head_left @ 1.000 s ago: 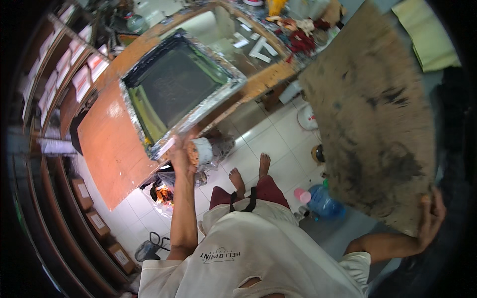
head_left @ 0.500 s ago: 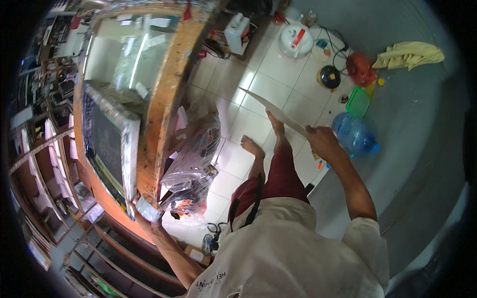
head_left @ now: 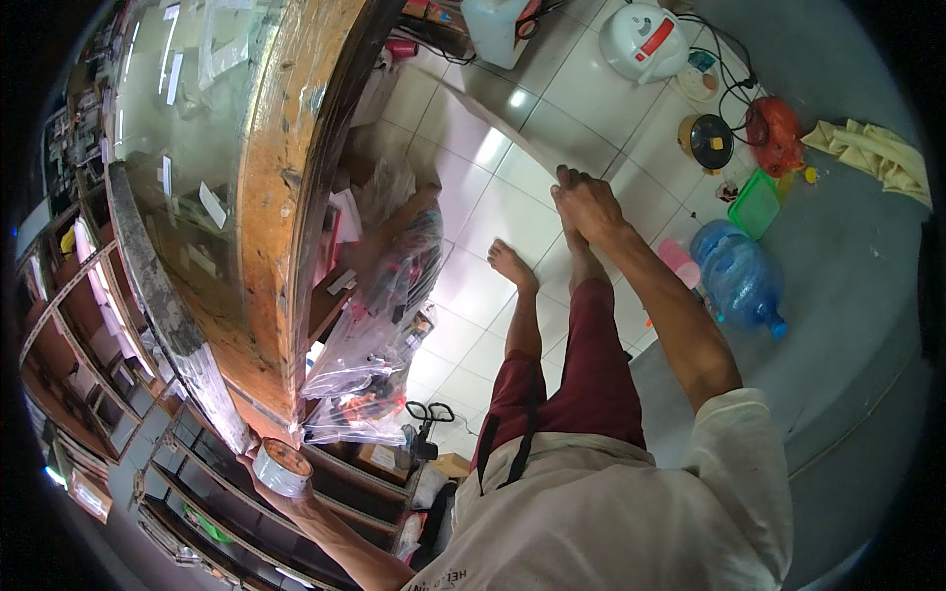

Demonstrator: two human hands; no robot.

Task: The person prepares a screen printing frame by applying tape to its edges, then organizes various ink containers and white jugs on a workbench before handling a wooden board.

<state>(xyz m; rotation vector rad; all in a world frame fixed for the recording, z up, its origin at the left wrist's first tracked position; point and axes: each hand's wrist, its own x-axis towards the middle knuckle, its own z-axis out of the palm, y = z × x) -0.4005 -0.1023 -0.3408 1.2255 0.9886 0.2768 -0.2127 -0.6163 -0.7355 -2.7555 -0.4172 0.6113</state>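
Observation:
At the lower left, my left hand (head_left: 271, 490) is closed around a short round tin (head_left: 284, 467) with a brown-stained top. The lower end of a long frame (head_left: 185, 320), wrapped in worn silvery tape, meets this hand beside the tin; whether the fingers grip it too is hidden. The frame is seen nearly edge-on, next to a glass-topped wooden table (head_left: 271, 118). My right hand (head_left: 589, 205), held out over the floor, is closed on the near end of a thin pale flat sheet (head_left: 507, 133), which points away toward the upper left.
Clear plastic bags (head_left: 370, 364) bulge beside the table. On the tiled floor (head_left: 468, 212) stand a blue water bottle (head_left: 737, 276), a green tray (head_left: 755, 205), a red bag (head_left: 776, 136) and a white lidded pot (head_left: 642, 42). Wooden shelving (head_left: 236, 492) lines the lower left.
The taped frame has turned from showing its dark face to nearly edge-on and moved left. The tin has tipped so its top shows. My right hand and the sheet have shifted up and left.

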